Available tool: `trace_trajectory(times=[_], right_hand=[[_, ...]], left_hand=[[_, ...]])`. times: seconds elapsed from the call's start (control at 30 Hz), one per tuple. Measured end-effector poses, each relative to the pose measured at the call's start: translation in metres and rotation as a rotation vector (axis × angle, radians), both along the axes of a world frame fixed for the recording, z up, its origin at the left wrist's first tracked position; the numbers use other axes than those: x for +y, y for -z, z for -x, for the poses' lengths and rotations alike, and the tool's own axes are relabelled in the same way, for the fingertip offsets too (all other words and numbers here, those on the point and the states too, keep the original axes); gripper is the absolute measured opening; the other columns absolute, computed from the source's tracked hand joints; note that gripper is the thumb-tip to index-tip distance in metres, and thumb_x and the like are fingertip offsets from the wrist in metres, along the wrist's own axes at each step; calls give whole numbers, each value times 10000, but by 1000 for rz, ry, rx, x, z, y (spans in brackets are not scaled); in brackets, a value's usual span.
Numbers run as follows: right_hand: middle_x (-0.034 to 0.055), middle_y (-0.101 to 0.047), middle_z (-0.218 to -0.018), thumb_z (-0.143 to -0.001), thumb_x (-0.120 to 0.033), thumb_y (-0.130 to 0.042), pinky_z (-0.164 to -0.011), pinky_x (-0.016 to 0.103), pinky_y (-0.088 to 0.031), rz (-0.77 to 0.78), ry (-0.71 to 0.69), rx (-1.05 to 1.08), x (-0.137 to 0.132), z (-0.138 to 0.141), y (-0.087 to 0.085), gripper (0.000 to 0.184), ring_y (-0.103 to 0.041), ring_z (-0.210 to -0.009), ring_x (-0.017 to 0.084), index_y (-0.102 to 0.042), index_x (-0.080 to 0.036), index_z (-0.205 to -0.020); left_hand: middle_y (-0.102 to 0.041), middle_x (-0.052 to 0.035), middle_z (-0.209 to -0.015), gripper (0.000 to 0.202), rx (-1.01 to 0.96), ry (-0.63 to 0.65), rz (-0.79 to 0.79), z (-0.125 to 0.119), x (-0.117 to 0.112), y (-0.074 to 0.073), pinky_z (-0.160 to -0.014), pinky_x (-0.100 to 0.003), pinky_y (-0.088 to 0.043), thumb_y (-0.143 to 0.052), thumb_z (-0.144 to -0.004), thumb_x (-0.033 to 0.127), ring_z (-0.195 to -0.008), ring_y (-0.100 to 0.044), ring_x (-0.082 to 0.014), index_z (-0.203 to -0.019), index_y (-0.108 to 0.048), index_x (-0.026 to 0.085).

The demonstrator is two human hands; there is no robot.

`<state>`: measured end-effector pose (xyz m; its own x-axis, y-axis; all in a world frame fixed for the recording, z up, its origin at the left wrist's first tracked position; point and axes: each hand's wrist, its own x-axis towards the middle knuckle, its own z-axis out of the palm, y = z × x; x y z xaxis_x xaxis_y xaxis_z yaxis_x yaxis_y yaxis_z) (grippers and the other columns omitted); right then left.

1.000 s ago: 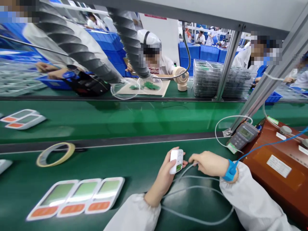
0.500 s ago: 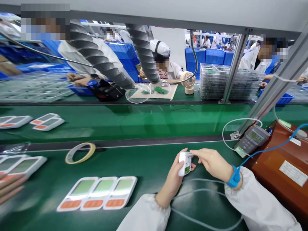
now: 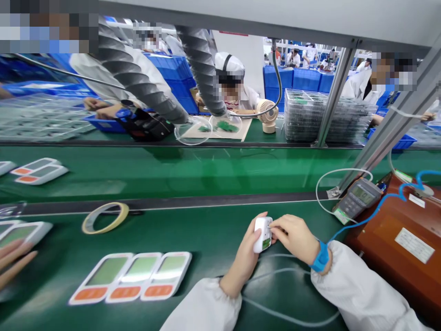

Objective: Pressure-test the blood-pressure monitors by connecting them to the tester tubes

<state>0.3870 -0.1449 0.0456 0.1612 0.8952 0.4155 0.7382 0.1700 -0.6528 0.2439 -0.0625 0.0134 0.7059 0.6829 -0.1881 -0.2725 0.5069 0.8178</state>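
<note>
My left hand [image 3: 245,252] is wrapped around a small white digital timer [image 3: 259,239], held upright above the green bench with its back turned to the right. A green patch shows in an opening low on that back. My right hand [image 3: 295,236], with a blue wrist strap [image 3: 321,258], has its fingertips pinched together against the back of the case. Anything between those fingertips is too small to make out. Left of my hands, three white timers [image 3: 124,292] with grey-green screens and orange buttons lie side by side, face up.
A tape roll [image 3: 123,216] lies behind the three timers. Another person's hand [image 3: 15,262] reaches in at the left over more timers. At right are a handheld meter [image 3: 358,200] and a brown box [image 3: 396,248] with cables. Clear tubing [image 3: 285,317] loops below my hands.
My right hand's fingertips have moved from the top edge of the timer down onto its back and closed into a pinch. My left hand keeps its hold. The view has shifted slightly right.
</note>
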Motion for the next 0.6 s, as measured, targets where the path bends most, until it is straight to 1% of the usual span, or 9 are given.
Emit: trace_trajectory(times=[0.1,0.27,0.37,0.43,0.5,0.53,0.57,0.6], right_hand=[[13,-670,-798,-911,-186,-667,-757,268,-472,19,28,0,0,3,0,56,-617,-778,157,-679,-194,-857],[11,-666,-829,-925,-175,-648,-789,276,-453,74,15,-36,0,5,-4,60,-591,-824,160,-654,-195,-869],[13,-661,-828,-935,-161,-624,-790,282,-454,79,37,-27,4,3,-4,73,-589,-827,165,-634,-188,-868],[15,-658,-819,-948,-169,-595,-783,286,-461,80,28,-15,5,6,-5,98,-596,-819,168,-625,-190,-857],[26,-661,-820,-971,-203,-544,-771,297,-474,78,5,-8,-2,13,-6,153,-607,-811,178,-621,-196,-839],[37,-663,-816,-986,-226,-502,-748,305,-481,68,6,-11,-9,16,-4,216,-611,-796,187,-618,-200,-806],[48,-674,-848,-1000,-251,-459,-747,313,-491,65,11,-8,-17,17,0,249,-620,-806,196,-632,-206,-828],[52,-683,-870,-1002,-286,-447,-734,315,-502,51,22,5,-24,14,9,257,-629,-796,200,-651,-219,-861]], left_hand=[[-628,-63,-1114,558,-2,-1,-14,1,0,3,-785,-292,-511,-698,-810,451,-904,-609,-205,-1294,-546,218],[-627,-62,-1121,567,25,2,-9,4,1,4,-800,-283,-495,-696,-811,480,-926,-599,-209,-1292,-546,220],[-627,-65,-1149,568,36,19,-20,0,5,7,-818,-281,-483,-691,-815,483,-940,-596,-209,-1296,-545,219],[-630,-65,-1144,567,34,2,-44,-2,4,6,-824,-282,-474,-695,-809,494,-947,-594,-210,-1286,-556,220],[-635,-69,-1107,581,30,-40,-89,0,-4,2,-820,-283,-465,-708,-786,531,-936,-588,-210,-1253,-579,209],[-637,-73,-1074,598,23,-70,-121,1,-10,-1,-818,-280,-458,-713,-768,563,-923,-582,-205,-1224,-597,195],[-631,-73,-1046,614,12,-78,-144,3,-17,-2,-814,-276,-451,-714,-757,584,-905,-572,-195,-1208,-608,181],[-622,-65,-972,649,1,-61,-149,3,-22,0,-763,-269,-444,-702,-747,617,-828,-556,-175,-1210,-612,171]])
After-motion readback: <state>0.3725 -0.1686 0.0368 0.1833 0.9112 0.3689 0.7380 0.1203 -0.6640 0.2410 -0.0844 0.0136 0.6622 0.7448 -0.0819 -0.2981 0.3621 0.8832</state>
